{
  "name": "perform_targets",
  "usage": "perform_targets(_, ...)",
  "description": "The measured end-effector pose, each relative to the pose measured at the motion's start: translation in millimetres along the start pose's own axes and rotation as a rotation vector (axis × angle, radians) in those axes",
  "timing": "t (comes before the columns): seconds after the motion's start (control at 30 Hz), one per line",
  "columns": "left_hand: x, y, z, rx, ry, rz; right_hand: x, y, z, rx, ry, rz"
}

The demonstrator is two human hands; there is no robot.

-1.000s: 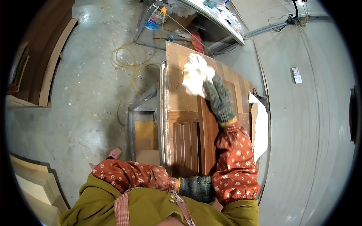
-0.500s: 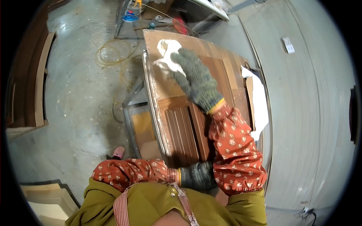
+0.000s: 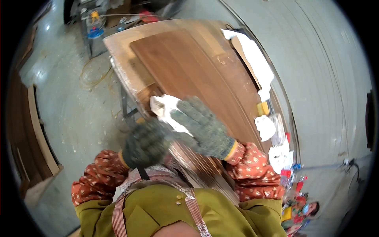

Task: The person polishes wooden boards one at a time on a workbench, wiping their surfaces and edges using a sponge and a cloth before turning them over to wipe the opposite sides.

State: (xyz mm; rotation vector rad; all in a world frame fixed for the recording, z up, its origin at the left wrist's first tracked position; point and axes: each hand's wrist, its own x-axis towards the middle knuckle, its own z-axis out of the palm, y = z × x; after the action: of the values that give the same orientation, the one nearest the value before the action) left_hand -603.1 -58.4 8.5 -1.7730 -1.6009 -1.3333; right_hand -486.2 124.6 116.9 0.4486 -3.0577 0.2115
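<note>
Gloved hands at a wooden door panel (image 3: 197, 67)

The right hand (image 3: 203, 128) presses a white cloth (image 3: 167, 108) on the panel; the left hand (image 3: 144, 144) rests near its edge.

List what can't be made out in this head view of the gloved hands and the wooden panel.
- Left hand: blurred; whether it grips anything is unclear.
- White cloth: partly hidden under the right hand.
- Wooden panel: near end hidden by arms and body.
- Clutter at lower right: too small and warped near the rim.
</note>
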Motion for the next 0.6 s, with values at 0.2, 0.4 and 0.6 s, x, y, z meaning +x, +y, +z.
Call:
perform_targets(0.2, 66.5, -30.4, -17.4, 0.193, 0.005, -0.140, -100.7, -33.4, 0.2, 0.007, 0.092, 0.334)
perform_targets(0.4, 112.3, -4.5, 22.1, 0.069, -0.127, -0.029, -241.9, -103.9, 4.8, -0.068, 0.227, 0.764)
perform_targets(0.6, 179.2, 89.8, 78.1, 0.027, -0.670, 0.464, -420.6, -205.7, 31.2, -0.232, 0.442, 1.246)
